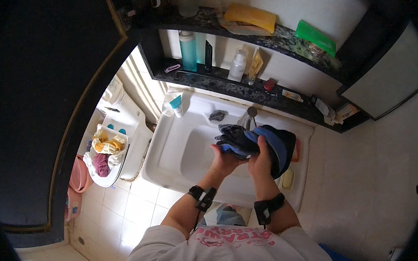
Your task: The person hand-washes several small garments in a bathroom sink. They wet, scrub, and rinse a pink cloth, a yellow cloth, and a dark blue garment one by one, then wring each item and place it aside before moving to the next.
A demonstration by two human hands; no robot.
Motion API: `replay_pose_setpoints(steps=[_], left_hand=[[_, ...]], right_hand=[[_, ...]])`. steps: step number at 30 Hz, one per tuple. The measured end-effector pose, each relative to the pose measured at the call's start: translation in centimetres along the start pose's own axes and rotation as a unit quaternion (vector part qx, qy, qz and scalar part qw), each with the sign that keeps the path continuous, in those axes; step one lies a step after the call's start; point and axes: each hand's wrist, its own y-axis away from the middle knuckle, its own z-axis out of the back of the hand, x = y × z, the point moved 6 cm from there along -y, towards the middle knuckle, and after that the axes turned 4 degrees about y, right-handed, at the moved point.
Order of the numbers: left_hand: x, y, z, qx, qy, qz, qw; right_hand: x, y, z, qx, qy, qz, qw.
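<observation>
Both my hands hold a bundle of black and blue cloth (279, 141) above the white washbasin (162, 161). My left hand (223, 163) supports the crumpled dark part from below, its fingers partly hidden under the cloth. My right hand (260, 160) grips the wider part with its blue band, the thumb lying over the fabric. Whether it is one garment or several pieces I cannot tell. Just behind the bundle stands the metal tap (250, 116), partly covered by it. A dark crumpled pad (217, 115) lies on the basin's back ledge.
A white and teal tube (176, 105) stands at the basin's back left corner; a soap bar (288, 178) sits on the right rim. Above runs a dark stone shelf (212, 84) with bottles. Left are a toilet (137, 139) with a tub of clothes (107, 147) and pink buckets (80, 175).
</observation>
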Motion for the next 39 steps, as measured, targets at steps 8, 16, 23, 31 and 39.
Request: replay_pose_setpoints(steps=[8, 16, 23, 31, 39], left_hand=[[-4.5, -2.1, -1.3, -0.042, -0.114, 0.098, 0.988], [-3.4, -4.6, -0.8, -0.150, -0.365, 0.278, 0.876], [-0.3, -5.7, 1.9, -0.144, -0.739, 0.300, 0.586], [1.9, -5.6, 6.3, -0.121, -0.789, 0.251, 0.547], [-0.9, -5.9, 2.9, -0.197, -0.277, 0.354, 0.871]], right_hand=[[3.0, 2.0, -0.9, 0.272, 0.469, 0.288, 0.789], [-0.7, 3.7, -0.4, 0.441, 0.233, -0.083, 0.863], [-7.2, 4.3, 3.0, 0.571, 0.148, -0.216, 0.778], [-9.1, 3.8, 4.0, 0.564, -0.099, -0.308, 0.760], [-3.8, 1.0, 1.4, 0.461, 0.074, -0.194, 0.863]])
